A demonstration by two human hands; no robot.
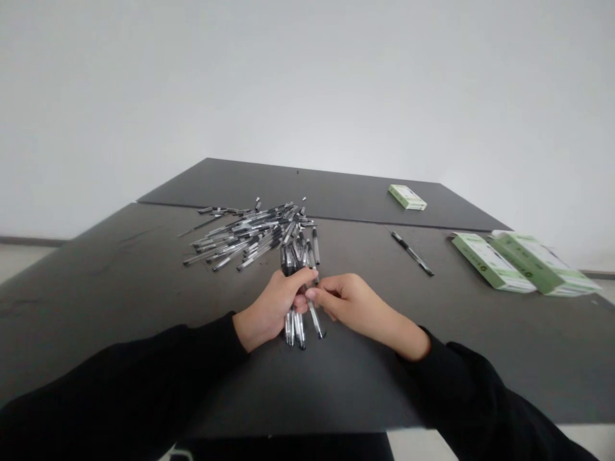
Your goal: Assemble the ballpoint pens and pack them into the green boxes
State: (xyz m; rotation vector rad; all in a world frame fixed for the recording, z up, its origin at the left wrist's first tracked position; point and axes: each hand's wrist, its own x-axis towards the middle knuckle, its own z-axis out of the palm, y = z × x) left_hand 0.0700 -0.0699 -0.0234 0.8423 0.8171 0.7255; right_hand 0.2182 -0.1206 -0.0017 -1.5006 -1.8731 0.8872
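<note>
My left hand (271,307) is closed round a bundle of several black-capped clear pens (296,256), held roughly upright over the dark table (120,301). My right hand (353,304) pinches one pen (316,321) at the bundle's right side, fingertips touching the left hand's. Just beyond both hands lies a loose heap of pens (250,234). Both forearms wear black sleeves.
A single pen (412,253) lies alone to the right. Two green and white boxes (523,262) rest at the right edge, and a smaller green box (407,196) sits on the far tabletop. A white wall stands behind the table.
</note>
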